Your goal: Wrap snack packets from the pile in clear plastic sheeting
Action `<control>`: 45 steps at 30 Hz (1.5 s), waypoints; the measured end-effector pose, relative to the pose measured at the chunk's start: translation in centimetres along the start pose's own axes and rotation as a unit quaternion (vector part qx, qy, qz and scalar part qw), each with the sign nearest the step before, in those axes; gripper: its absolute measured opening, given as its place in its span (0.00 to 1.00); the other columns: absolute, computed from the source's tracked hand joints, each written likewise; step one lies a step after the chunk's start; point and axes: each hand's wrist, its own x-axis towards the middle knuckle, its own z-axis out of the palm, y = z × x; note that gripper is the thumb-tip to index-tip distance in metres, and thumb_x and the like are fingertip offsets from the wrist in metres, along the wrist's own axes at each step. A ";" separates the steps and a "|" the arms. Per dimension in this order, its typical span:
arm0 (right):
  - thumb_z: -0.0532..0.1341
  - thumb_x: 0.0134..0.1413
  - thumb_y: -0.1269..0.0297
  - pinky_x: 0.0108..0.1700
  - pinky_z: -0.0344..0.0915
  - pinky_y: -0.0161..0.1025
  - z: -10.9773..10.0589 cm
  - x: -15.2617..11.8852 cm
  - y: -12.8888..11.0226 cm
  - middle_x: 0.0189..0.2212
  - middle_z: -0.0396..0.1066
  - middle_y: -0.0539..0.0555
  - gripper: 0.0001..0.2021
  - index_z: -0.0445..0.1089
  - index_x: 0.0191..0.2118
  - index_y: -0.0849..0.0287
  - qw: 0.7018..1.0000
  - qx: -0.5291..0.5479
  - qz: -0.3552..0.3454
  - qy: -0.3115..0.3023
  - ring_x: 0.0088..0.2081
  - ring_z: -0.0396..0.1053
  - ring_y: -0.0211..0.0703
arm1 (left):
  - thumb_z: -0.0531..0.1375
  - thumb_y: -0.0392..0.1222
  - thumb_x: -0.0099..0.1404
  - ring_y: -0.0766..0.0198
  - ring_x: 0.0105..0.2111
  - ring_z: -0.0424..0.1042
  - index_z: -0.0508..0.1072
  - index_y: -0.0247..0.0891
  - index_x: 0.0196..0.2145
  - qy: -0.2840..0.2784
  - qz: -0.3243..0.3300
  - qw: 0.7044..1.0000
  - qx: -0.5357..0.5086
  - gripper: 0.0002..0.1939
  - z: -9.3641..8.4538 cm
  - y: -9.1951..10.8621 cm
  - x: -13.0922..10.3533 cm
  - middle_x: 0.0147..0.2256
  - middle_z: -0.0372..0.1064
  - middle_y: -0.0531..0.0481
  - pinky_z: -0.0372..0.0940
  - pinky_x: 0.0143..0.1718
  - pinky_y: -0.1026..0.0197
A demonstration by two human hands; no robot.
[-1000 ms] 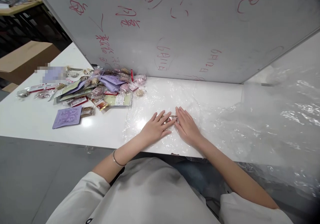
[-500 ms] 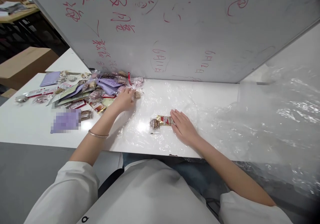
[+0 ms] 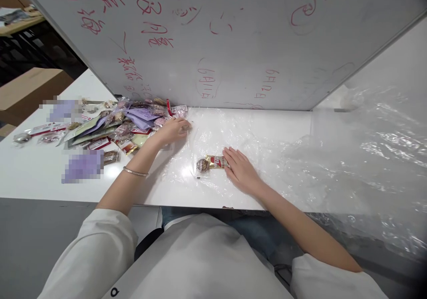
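At the far left of the white table (image 3: 40,174) lay a loose heap of purple, green and clear plastic snack sachets (image 3: 110,123), spread up against the foot of the tilted whiteboard with red writing (image 3: 233,45). Our left hand (image 3: 173,130) reached into the right edge of that heap, fingers curled around a small clear packet (image 3: 185,127); we judged it pinched rather than merely touched, though the grip was partly hidden. Taking it cleanly meant drawing only that one packet clear, without dragging its neighbours along. Further right, on the sheet of crinkled transparent film (image 3: 267,139) covering the table, lay a gold-and-red sachet (image 3: 211,162). Our right hand (image 3: 242,172) rested flat and unclenched on the film, fingertips touching the sachet's right end, holding nothing. Pressing down there should keep film and sachet from sliding. More rumpled film billowed at the far right.
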 end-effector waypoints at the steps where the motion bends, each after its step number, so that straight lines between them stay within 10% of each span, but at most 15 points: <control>1: 0.44 0.70 0.58 0.69 0.50 0.61 0.0 0.0 0.0 0.69 0.52 0.62 0.29 0.45 0.72 0.60 1.000 0.001 0.000 0.000 0.70 0.48 0.54 | 0.53 0.40 0.67 0.50 0.55 0.63 0.70 0.36 0.56 0.005 -0.001 1.000 0.011 0.21 0.0 0.0 -0.5 0.57 0.67 0.41 0.56 0.60 0.49; 8: 0.47 0.69 0.60 0.69 0.48 0.64 -0.5 -0.1 -0.4 0.68 0.54 0.63 0.28 0.46 0.71 0.59 0.999 0.000 -0.025 0.030 0.71 0.45 0.56 | 0.50 0.39 0.68 0.45 0.65 0.52 0.65 0.41 0.61 0.107 -0.008 0.992 0.068 0.24 -0.9 2.1 -8.9 0.65 0.53 0.39 0.54 0.62 0.41; 14: 0.48 0.69 0.60 0.68 0.52 0.64 -0.4 -0.1 -0.4 0.66 0.57 0.63 0.27 0.48 0.70 0.56 0.999 0.024 -0.032 0.028 0.70 0.48 0.56 | 0.49 0.39 0.67 0.45 0.53 0.65 0.70 0.37 0.55 0.178 -0.242 0.949 0.093 0.21 -0.3 0.0 -15.0 0.50 0.66 0.34 0.64 0.53 0.45; 19: 0.49 0.69 0.59 0.68 0.52 0.63 -0.1 -0.2 -0.1 0.66 0.58 0.63 0.26 0.50 0.69 0.56 0.999 0.032 -0.031 0.024 0.69 0.51 0.56 | 0.51 0.44 0.67 0.38 0.58 0.59 0.66 0.37 0.59 0.065 -0.240 0.960 0.126 0.25 1.3 -2.3 -15.8 0.58 0.62 0.34 0.59 0.57 0.39; 28: 0.48 0.68 0.60 0.67 0.53 0.64 -0.2 -0.2 -0.2 0.65 0.58 0.62 0.27 0.47 0.70 0.53 0.998 0.053 -0.022 0.031 0.68 0.52 0.56 | 0.43 0.30 0.68 0.39 0.51 0.68 0.73 0.25 0.48 0.140 -0.299 0.928 0.171 0.22 -0.2 0.8 -15.7 0.45 0.72 0.27 0.66 0.49 0.41; 33: 0.45 0.69 0.62 0.67 0.53 0.62 -0.3 -0.3 -0.1 0.67 0.56 0.61 0.27 0.46 0.71 0.52 0.992 0.117 0.011 0.035 0.69 0.52 0.54 | 0.46 0.32 0.73 0.50 0.59 0.67 0.67 0.32 0.60 0.267 -0.033 0.960 0.083 0.22 -1.0 7.9 -14.2 0.56 0.70 0.37 0.66 0.60 0.41; 38: 0.46 0.68 0.64 0.67 0.55 0.57 -0.9 -0.3 0.8 0.66 0.56 0.60 0.26 0.50 0.69 0.52 0.973 0.200 0.047 0.109 0.67 0.54 0.51 | 0.48 0.24 0.71 0.56 0.67 0.55 0.56 0.30 0.67 0.204 0.312 0.927 0.049 0.27 1.9 12.6 -10.1 0.62 0.64 0.39 0.65 0.63 0.51; 45: 0.50 0.65 0.69 0.65 0.57 0.63 -3.6 -1.8 0.2 0.66 0.55 0.62 0.28 0.51 0.69 0.50 0.986 0.094 -0.016 0.138 0.69 0.51 0.56 | 0.53 0.28 0.71 0.55 0.59 0.69 0.70 0.31 0.57 0.148 0.337 0.928 0.057 0.18 6.1 13.3 -8.4 0.54 0.73 0.40 0.69 0.56 0.53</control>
